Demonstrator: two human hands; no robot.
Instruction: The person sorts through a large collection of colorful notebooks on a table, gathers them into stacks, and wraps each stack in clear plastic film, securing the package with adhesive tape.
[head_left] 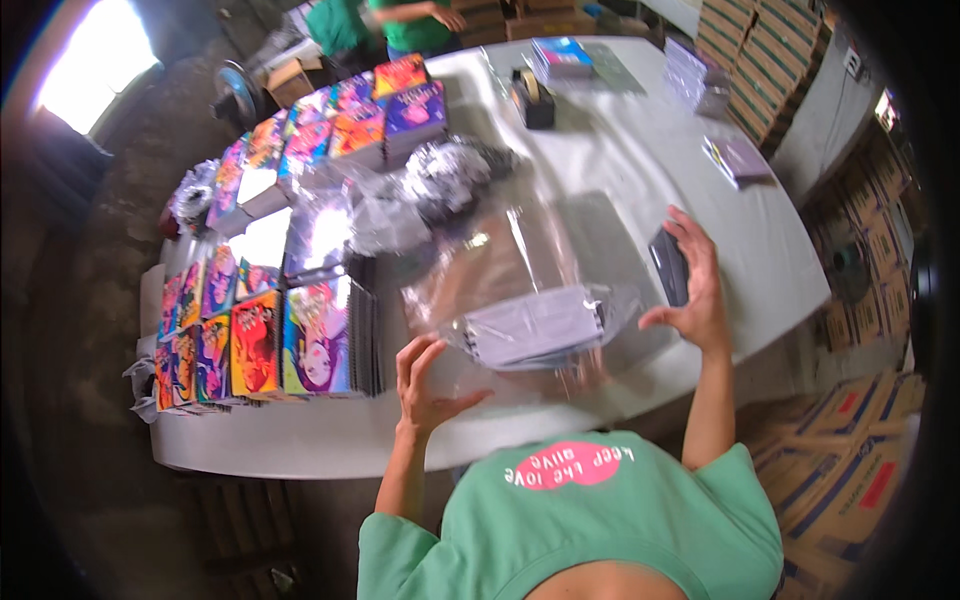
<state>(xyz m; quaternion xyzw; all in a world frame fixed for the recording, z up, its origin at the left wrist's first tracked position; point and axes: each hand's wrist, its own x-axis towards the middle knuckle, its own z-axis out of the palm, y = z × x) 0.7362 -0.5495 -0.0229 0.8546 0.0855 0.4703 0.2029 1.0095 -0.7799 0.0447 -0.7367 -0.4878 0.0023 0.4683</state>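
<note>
Between my hands lies a pale bundle (535,328) in clear plastic, with dark spiral binding showing at its ends, likely notebooks. It rests on clear plastic sheets (590,235) on the white-covered table. My left hand (425,388) is at the bundle's left end, thumb and fingers apart, holding nothing. My right hand (697,285) is off its right end, fingers spread in a wide curve. A black boxy object (668,267) shows between the right thumb and fingers; it appears to lie on the table, and I cannot make out its kind.
Stacks of colourful spiral notebooks (315,335) fill the table's left side, beside crumpled plastic (440,185). A black tape dispenser (535,100) and wrapped packs (695,78) stand farther back. Two people in green (415,30) are beyond the far edge. Cartons (840,470) are stacked at right.
</note>
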